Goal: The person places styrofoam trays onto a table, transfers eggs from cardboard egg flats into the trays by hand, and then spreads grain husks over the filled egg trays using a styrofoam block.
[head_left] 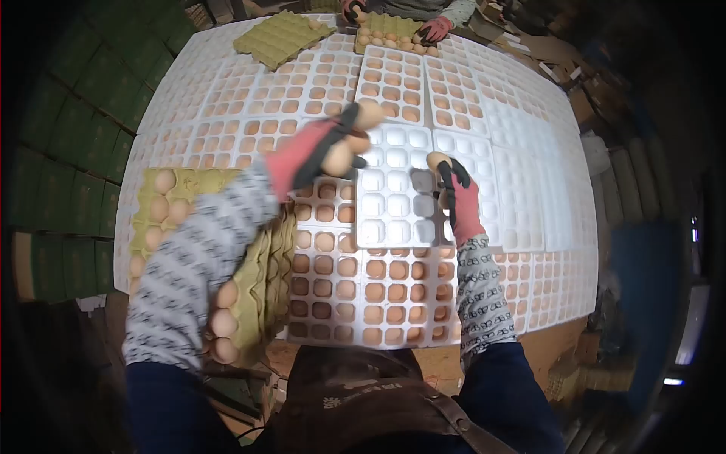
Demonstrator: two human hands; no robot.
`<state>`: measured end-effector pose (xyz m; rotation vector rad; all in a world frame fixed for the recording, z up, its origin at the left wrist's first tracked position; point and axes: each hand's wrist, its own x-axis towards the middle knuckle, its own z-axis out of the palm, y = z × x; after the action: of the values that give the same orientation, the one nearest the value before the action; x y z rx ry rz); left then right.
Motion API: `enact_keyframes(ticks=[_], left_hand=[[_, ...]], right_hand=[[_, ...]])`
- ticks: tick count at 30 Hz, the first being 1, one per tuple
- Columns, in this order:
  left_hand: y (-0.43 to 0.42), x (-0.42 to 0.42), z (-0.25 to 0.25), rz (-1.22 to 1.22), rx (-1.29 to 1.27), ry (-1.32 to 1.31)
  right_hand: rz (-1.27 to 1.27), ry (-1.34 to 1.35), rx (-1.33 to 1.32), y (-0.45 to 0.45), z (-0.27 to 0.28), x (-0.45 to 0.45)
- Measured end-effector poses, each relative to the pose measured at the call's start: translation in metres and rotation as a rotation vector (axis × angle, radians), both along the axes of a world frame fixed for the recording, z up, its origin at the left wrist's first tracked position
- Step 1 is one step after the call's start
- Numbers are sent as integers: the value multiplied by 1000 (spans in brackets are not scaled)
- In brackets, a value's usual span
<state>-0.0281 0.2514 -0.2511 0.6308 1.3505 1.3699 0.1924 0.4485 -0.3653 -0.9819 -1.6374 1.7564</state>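
Several brown eggs [338,160] are gripped in my left hand [306,155], which wears a pink and black glove and is smeared by motion. It hangs over the left edge of a white foam egg tray [396,181] whose cells show bare white. My right hand [463,198], in a matching glove, pinches an egg [439,160] at its fingertips over the tray's right side. Part of another egg seems to show under its fingers. Left of me, a stack of yellowish pulp egg trays [249,303] carries loose eggs [224,323], partly hidden behind my left forearm.
White foam trays with eggs in their cells [395,291] cover the table. Bare white trays [522,197] lie to the right. At the far side, another person's gloved hands [435,30] are at a pulp tray of eggs [389,34]. A pulp tray [280,41] lies farther left. Green stacked boxes [76,129] stand left.
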Motion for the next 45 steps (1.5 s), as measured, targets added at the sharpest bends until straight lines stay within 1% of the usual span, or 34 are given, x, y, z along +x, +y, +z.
enact_keyframes(ticks=[1,2,3,5,8,11,13,14,16,17,18,19,20,21,22,23,25,27,28,29,31,32,33,34,35,36,37,39,40,41,42,43,44,45], left_hand=[[28,16,-31,103,-41,-86],[54,17,-68,71,-8,-84],[68,24,-88,100,-1,-128],[90,25,-119,149,19,-314],[84,30,-124,257,14,-189],[76,7,-142,272,-77,321],[70,8,-152,302,-185,1201],[75,17,-125,161,-420,1224],[93,16,-122,349,-349,1161],[102,13,-122,444,-310,1132],[115,8,-134,639,-206,1113],[128,0,-148,704,-174,1100],[134,-1,-156,643,-51,1105],[143,-15,-189,604,-43,1239],[139,-14,-173,457,-90,1159],[138,-17,-162,453,-122,1191],[115,-16,-107,441,-146,1190],[62,-17,-31,223,19,1159],[19,-8,23,69,-15,1172],[-10,-28,37,-44,119,1514],[-81,-61,83,-213,-32,1562],[-115,-74,103,-291,-196,1469],[-170,-85,103,-261,-258,1450],[-216,-107,84,-217,-332,1449],[-244,-115,78,-318,-404,1303],[-245,-99,71,-302,-384,1424],[-255,-94,66,-291,-349,1512],[-273,-102,42,-135,-277,1583],[-278,-105,32,-54,-245,1612],[-279,-100,29,-6,-234,1470],[-278,-95,30,34,-221,1330],[-275,-91,28,73,-213,1190],[-278,-93,24,185,-171,1055],[-278,-100,23,150,-14,883]], right_hand=[[42,37,200,18,-18,-11],[55,-96,681,37,-32,-25],[139,-408,935,42,-17,-33],[425,-662,1087,60,-4,-45],[577,-439,1167,80,-23,-56],[710,-464,878,96,-11,-75],[529,-418,691,100,3,-82],[455,-305,652,116,-15,-91],[333,-64,968,134,-44,-90],[303,119,725,126,-41,-92],[237,86,263,115,-38,-94],[171,47,-193,95,-22,-98],[74,-128,519,79,-50,-107],[196,-194,826,53,-25,-103],[257,-145,1009,47,-40,-107],[306,-73,1182,47,-60,-111],[336,-250,1411,46,-77,-113],[347,-73,880,42,-69,-119],[310,-15,853,24,-42,-120],[268,19,819,12,-9,-120],[332,-38,304,-39,63,-118],[393,-18,303,-72,92,-115],[459,68,497,-119,104,-113],[701,94,539,-154,126,-117],[778,51,729,-192,142,-122],[762,-20,1095,-204,116,-127],[891,-270,1244,-225,128,-131],[974,-488,1356,-240,146,-137],[923,-354,1256,-234,146,-130],[863,-219,1152,-228,146,-120],[818,-217,582,-231,167,-112],[634,1,192,-216,148,-107],[560,132,105,-212,140,-108],[482,262,15,-210,133,-109]])
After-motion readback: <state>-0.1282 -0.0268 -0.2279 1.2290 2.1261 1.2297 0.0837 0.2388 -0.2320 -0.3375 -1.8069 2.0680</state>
